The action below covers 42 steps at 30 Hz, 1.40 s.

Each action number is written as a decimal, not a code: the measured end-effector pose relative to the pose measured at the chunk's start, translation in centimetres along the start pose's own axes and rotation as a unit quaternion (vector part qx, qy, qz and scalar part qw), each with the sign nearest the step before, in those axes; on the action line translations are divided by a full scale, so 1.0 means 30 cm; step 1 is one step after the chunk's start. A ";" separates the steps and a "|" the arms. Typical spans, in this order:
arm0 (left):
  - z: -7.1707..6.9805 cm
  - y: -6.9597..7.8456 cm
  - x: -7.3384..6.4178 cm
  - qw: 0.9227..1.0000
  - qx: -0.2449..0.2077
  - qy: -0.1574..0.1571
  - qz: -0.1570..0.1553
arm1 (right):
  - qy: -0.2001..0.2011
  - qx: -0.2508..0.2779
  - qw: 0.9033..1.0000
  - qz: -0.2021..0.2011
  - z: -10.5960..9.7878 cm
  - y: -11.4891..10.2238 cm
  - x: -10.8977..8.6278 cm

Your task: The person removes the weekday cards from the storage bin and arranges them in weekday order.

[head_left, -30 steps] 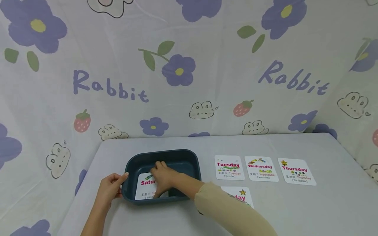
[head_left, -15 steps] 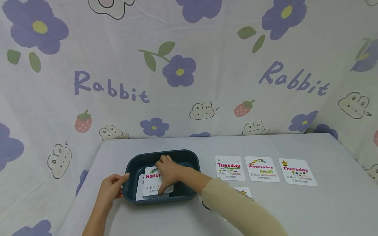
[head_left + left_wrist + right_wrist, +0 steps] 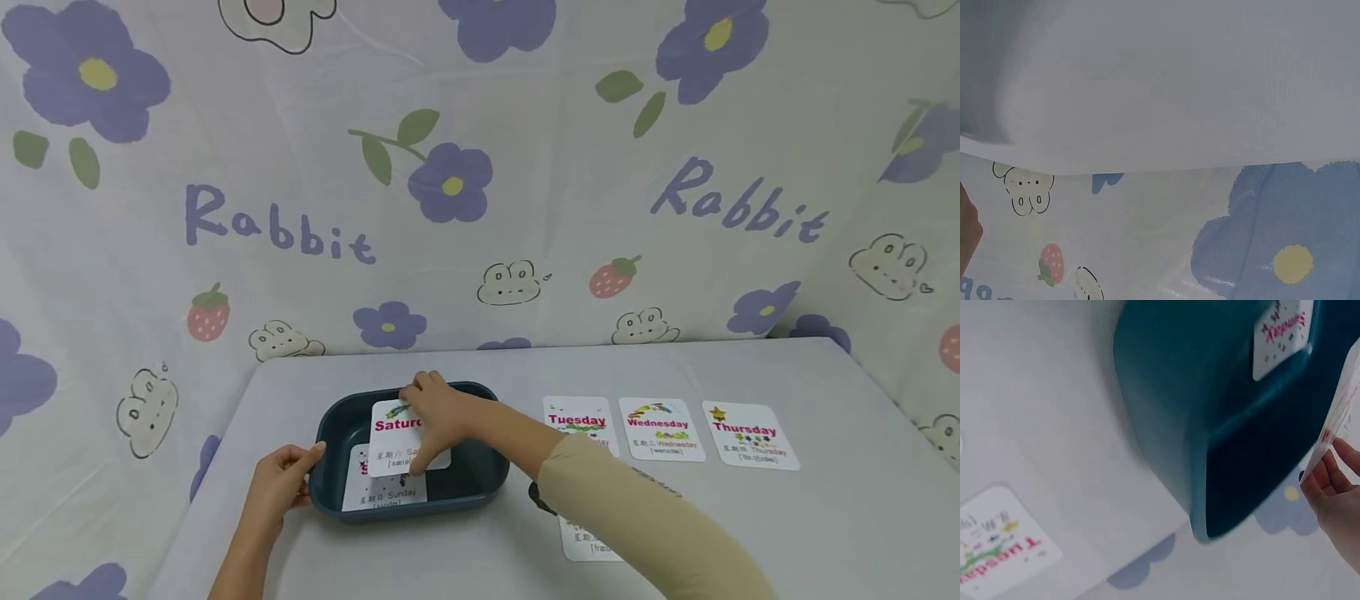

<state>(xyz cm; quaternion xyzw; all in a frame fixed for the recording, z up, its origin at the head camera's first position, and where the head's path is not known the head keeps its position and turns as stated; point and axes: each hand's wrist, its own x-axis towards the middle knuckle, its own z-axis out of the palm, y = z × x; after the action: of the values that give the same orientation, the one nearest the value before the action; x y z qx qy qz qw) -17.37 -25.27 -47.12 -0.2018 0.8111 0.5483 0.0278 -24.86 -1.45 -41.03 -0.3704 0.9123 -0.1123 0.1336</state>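
My left hand (image 3: 281, 479) grips the left end of a dark blue-green plastic tub (image 3: 468, 479), thumb on the rim. With my right hand (image 3: 442, 417) I hold a white "Saturday" word card (image 3: 393, 433) by its right side, thumb at the lower edge and fingers at the top. In the right wrist view, this card (image 3: 1338, 403) is tilted nearly edge-on, pinched between thumb and fingers above the tub opening (image 3: 1154, 394). Below it, a "Sunday" card (image 3: 386, 493) lies face up on the tub floor, its upper part covered by the "Saturday" card in the head view.
To the right lie "Tuesday" (image 3: 577, 412), "Wednesday" (image 3: 662, 429) and "Thursday" (image 3: 750, 435) cards in a row. Another card (image 3: 588, 542) is mostly hidden under my right sleeve (image 3: 637, 508). A flower-and-rabbit printed cloth (image 3: 570, 167) hangs behind the white table.
The "Saturday" card has been lifted from the tub floor and moved up and right in my right hand, uncovering the "Sunday" card. My left hand stays on the tub.
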 end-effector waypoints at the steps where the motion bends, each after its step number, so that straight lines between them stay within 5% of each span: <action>1: 0.000 0.000 0.000 1.000 0.000 0.000 0.000 | 0.001 0.000 1.000 0.000 -0.009 0.002 -0.005; 16: 0.013 -0.006 0.012 1.000 -0.002 -0.003 -0.009 | 0.014 0.001 1.000 0.009 -0.094 0.077 -0.128; 24: 0.008 0.000 0.012 1.000 0.003 -0.002 -0.008 | 0.040 0.004 0.999 0.024 -0.139 0.153 -0.265; 42: -0.001 0.007 -0.003 1.000 0.003 -0.007 -0.008 | 0.086 0.000 0.992 0.090 -0.121 0.384 -0.628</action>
<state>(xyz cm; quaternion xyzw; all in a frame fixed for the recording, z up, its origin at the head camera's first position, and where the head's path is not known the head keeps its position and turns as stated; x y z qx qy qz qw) -17.34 -25.21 -46.90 -0.2046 0.8109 0.5469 0.0390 -20.47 20.29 -38.10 -0.2762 0.9499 -0.1313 0.0642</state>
